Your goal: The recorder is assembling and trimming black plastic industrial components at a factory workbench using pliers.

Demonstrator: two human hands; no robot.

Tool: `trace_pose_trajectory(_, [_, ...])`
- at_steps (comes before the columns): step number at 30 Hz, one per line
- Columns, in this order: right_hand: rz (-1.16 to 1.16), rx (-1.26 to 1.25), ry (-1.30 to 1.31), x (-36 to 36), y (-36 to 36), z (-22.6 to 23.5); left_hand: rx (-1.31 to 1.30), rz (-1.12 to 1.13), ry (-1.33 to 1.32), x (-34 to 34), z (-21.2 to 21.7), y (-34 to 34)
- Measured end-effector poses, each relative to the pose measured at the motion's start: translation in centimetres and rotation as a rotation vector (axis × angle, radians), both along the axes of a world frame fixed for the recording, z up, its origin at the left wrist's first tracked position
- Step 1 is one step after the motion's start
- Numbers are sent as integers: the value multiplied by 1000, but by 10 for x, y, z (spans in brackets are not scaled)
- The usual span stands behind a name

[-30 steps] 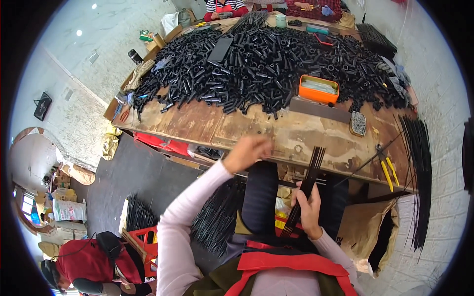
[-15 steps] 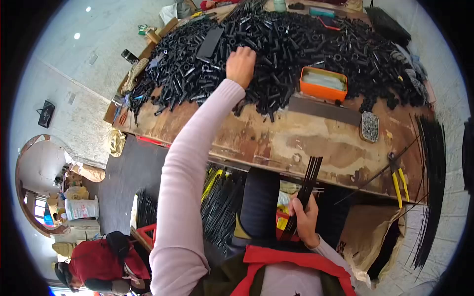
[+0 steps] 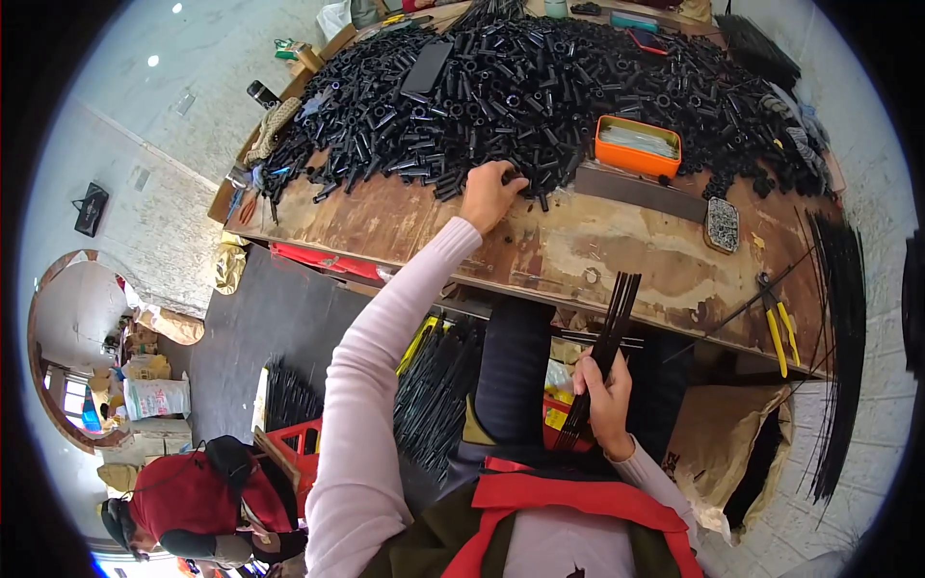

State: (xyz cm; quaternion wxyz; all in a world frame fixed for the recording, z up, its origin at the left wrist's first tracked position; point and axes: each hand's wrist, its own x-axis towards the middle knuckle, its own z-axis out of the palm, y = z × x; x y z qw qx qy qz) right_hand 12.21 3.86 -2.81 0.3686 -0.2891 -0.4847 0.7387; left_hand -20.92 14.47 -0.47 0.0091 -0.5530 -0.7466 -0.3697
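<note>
My left hand (image 3: pixel 489 194) reaches out over the worn wooden table (image 3: pixel 597 252) and closes on short black tubes at the near edge of a large pile of black tubes (image 3: pixel 540 87). My right hand (image 3: pixel 605 398) stays near my lap, gripping a bundle of thin black rods (image 3: pixel 607 337) that points up toward the table edge. My left arm wears a pale pink sleeve.
An orange tin (image 3: pixel 637 146) and a dark metal bar (image 3: pixel 641 191) lie beside the pile. Yellow-handled pliers (image 3: pixel 777 332) and long black strips (image 3: pixel 838 337) lie at the table's right. A phone (image 3: pixel 427 65) rests on the pile. Another person in red (image 3: pixel 198 501) crouches lower left.
My left hand pulled back from deep in the pile to its near edge. My right hand with the rods stayed about where it was.
</note>
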Motion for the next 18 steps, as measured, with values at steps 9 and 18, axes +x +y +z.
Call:
trace_pose_trajectory(9, [-16,95,-37,-8,10,-1,13,-72,-64,36,7,-41])
trace_pose_trajectory(18, [-81,98,-26,-4,-1,-2,1,153,84,18,4,-3])
